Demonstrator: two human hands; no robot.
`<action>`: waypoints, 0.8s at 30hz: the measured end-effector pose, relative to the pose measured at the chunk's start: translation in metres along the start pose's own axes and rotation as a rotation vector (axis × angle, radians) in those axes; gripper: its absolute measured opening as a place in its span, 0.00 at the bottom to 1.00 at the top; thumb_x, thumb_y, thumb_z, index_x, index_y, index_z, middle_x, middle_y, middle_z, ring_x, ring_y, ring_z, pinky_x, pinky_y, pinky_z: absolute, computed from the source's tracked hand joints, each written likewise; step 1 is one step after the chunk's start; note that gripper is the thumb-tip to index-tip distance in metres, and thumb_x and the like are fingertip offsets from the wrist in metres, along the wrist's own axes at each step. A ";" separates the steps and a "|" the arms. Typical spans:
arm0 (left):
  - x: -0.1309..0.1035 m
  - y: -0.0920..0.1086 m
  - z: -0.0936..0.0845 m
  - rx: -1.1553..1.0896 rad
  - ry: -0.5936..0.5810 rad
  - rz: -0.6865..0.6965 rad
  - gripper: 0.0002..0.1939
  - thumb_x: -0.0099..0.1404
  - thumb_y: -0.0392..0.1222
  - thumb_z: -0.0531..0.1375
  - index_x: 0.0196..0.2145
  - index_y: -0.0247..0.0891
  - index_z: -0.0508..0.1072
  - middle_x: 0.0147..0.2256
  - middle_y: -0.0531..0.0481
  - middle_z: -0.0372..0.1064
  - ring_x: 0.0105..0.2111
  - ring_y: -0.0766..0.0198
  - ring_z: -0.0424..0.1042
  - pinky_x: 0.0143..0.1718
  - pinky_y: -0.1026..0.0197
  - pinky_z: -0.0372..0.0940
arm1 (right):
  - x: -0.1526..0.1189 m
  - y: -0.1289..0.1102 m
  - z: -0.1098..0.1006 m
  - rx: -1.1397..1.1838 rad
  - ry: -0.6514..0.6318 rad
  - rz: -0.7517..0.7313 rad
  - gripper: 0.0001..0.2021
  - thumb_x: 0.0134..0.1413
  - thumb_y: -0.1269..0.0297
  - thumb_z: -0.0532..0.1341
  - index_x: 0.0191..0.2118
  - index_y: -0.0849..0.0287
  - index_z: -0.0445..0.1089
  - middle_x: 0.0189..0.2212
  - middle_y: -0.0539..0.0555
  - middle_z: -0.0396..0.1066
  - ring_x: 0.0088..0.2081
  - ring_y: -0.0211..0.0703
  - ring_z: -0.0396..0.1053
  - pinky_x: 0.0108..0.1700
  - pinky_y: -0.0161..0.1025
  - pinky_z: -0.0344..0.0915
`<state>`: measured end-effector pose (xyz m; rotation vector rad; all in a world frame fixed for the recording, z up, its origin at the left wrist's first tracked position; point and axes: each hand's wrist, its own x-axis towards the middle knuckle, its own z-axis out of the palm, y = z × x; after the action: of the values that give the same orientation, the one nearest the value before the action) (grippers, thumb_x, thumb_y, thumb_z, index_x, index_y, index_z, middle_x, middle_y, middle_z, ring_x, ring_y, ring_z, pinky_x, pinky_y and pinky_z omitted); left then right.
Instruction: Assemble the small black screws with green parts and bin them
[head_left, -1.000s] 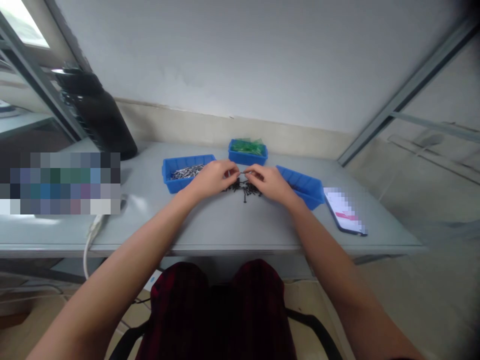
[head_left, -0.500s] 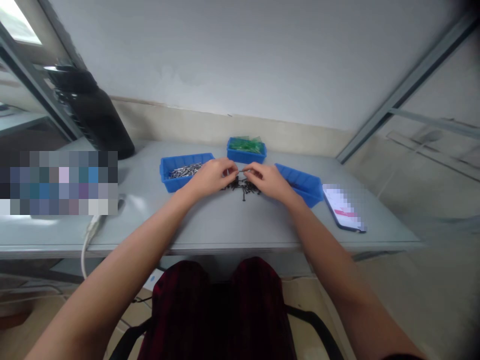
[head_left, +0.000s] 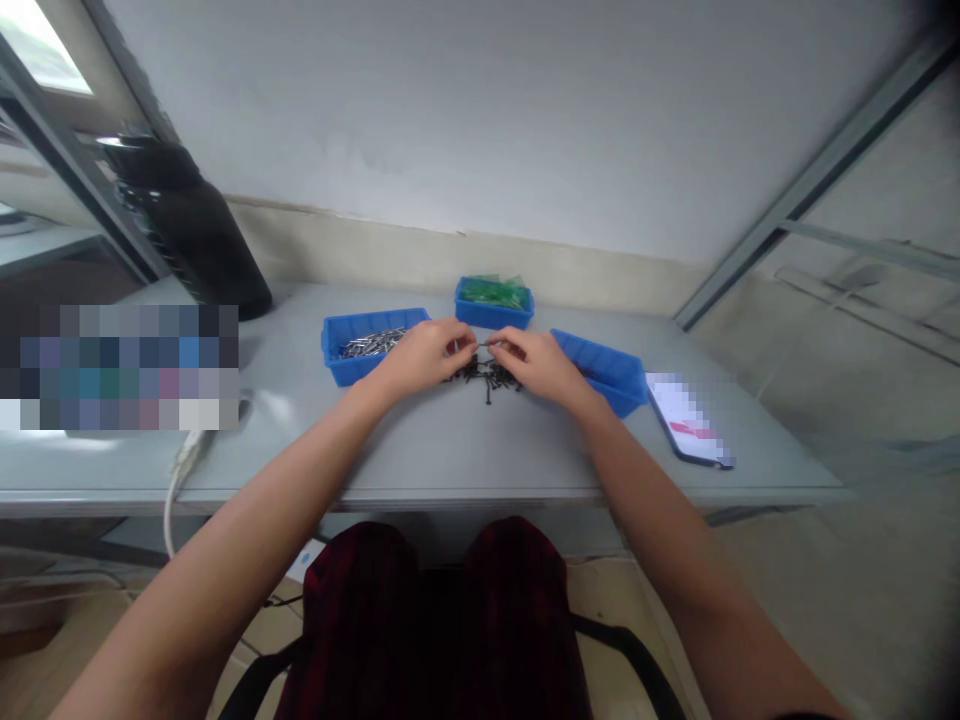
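My left hand (head_left: 435, 352) and my right hand (head_left: 526, 358) meet nearly fingertip to fingertip over a pile of dark screws (head_left: 491, 376) on the grey table. A thin dark screw (head_left: 484, 345) spans the small gap, pinched at its ends by both hands. Left of my left hand, a blue bin (head_left: 337, 362) holds silvery metal pieces (head_left: 373, 343). Beside my right hand stands another blue bin (head_left: 611, 370), with a few dark pieces partly hidden in it. Behind both hands, a small blue bin (head_left: 491, 316) contains green plastic bags (head_left: 493, 292).
A large black bottle (head_left: 191, 225) leans in view at the back left. A phone (head_left: 686, 422) lies at the right of the table (head_left: 465, 450). At the left, a white cable (head_left: 174, 490) hangs over the front edge, near a blurred-out patch. A wall rises behind.
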<state>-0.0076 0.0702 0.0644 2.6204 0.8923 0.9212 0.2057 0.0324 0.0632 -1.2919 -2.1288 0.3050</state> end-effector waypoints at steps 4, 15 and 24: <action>0.000 -0.001 0.001 0.013 0.008 0.012 0.09 0.67 0.40 0.55 0.34 0.36 0.75 0.31 0.48 0.73 0.30 0.64 0.69 0.34 0.61 0.61 | 0.000 0.000 0.000 0.006 -0.002 0.001 0.15 0.64 0.56 0.54 0.44 0.57 0.74 0.31 0.52 0.75 0.30 0.40 0.68 0.33 0.36 0.59; 0.000 0.002 -0.001 0.015 -0.003 -0.006 0.10 0.67 0.40 0.55 0.34 0.36 0.75 0.32 0.48 0.74 0.31 0.63 0.70 0.35 0.61 0.61 | 0.000 -0.001 -0.001 0.012 0.005 0.007 0.15 0.64 0.55 0.55 0.44 0.57 0.74 0.30 0.52 0.75 0.30 0.41 0.68 0.33 0.36 0.58; 0.000 0.002 -0.001 0.011 -0.005 -0.012 0.10 0.67 0.40 0.55 0.34 0.37 0.75 0.32 0.48 0.74 0.31 0.63 0.70 0.36 0.60 0.62 | 0.000 -0.001 -0.001 0.006 0.010 0.008 0.16 0.63 0.54 0.55 0.44 0.57 0.74 0.29 0.52 0.74 0.28 0.40 0.67 0.33 0.36 0.58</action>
<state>-0.0074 0.0686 0.0659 2.6230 0.9134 0.9095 0.2061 0.0316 0.0641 -1.2955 -2.1130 0.3073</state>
